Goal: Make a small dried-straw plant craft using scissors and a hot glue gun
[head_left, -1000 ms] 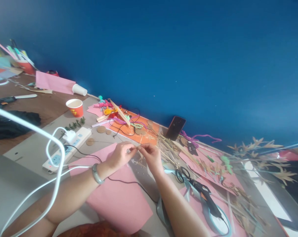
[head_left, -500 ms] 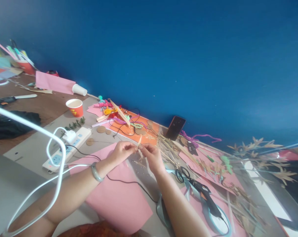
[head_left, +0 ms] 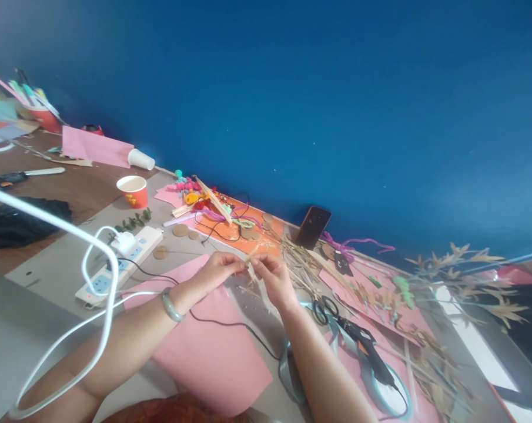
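My left hand (head_left: 220, 269) and my right hand (head_left: 272, 276) meet above the table, fingertips nearly touching. Both pinch a small pale tan strip (head_left: 250, 255) that looks like dried leaf or husk; its tip sticks up between the fingers and the rest is partly hidden. Below my left forearm lies a pink sheet of paper (head_left: 213, 358), with a black cord (head_left: 230, 324) running across it. To the right of my right hand are black scissors (head_left: 325, 309) and a black glue gun (head_left: 365, 343), beside a roll of light blue ribbon (head_left: 391, 393).
A white power strip (head_left: 120, 270) with a looping white cable (head_left: 109, 305) stands at left, near an orange paper cup (head_left: 133, 192). A phone (head_left: 313, 228) leans on the blue wall (head_left: 292, 106). Dried stalks (head_left: 301, 264) and an orange sheet (head_left: 221, 232) with craft bits lie behind my hands.
The pale strip has tilted over to the right between my fingertips, where it stood more upright before. My hands have barely shifted.
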Demonstrator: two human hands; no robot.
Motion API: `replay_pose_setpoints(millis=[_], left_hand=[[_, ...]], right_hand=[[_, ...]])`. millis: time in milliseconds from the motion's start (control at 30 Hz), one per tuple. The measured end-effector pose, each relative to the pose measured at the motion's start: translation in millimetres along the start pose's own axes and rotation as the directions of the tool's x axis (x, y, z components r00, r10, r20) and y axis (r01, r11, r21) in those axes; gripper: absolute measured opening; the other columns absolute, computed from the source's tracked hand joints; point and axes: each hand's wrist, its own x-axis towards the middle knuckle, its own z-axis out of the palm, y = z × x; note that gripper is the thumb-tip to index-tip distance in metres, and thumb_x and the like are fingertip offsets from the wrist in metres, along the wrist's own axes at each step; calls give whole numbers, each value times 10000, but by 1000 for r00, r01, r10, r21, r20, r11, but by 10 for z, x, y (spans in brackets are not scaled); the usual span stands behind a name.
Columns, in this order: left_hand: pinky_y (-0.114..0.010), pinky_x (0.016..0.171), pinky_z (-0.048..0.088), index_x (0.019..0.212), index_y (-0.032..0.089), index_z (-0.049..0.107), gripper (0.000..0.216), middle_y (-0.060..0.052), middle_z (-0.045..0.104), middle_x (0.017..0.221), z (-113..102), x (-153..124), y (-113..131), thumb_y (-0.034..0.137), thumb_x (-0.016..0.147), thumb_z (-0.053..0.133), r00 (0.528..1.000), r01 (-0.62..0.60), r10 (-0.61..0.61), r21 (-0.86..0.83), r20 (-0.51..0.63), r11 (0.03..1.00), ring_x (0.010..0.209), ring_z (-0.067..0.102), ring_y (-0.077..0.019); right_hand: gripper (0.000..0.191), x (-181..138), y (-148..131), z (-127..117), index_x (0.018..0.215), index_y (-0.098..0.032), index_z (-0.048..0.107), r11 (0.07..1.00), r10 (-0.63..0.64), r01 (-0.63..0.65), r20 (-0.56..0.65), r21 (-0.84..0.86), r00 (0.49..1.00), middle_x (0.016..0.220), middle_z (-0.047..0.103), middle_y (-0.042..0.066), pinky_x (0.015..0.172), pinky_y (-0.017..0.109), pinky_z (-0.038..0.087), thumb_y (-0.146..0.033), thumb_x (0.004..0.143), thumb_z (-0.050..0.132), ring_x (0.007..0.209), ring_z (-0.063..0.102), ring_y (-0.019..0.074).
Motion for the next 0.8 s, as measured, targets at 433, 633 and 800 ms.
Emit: replay_pose_setpoints(millis=[433,633,800], left_hand=[[-271,693,436,717,131,715,235,-61,685,722,-3,-20,24,350,765,645,999,3,-3,-3,37,1000,707,597,-159],[-275,694,435,726,129,718,223,-68,700,728,15,-6,14,329,760,627,1000,9,-9,-25,21,1000,714,606,-166],[-280,699,440,719,122,719,258,-79,707,733,25,-14,43,336,786,591,999,18,-16,-61,28,998,727,622,-173]], right_hand=[[207,30,62,-17,704,-182,651,995,-89,91,49,-42,995,677,588,1,554,242,403,-369,792,661,567,483,106],[183,34,41,-14,692,-185,644,991,-114,117,48,-62,992,637,568,-13,572,246,411,-335,795,658,559,482,106],[183,30,60,0,686,-188,637,987,-133,135,25,-89,991,619,572,-10,575,258,428,-333,794,658,551,499,116]])
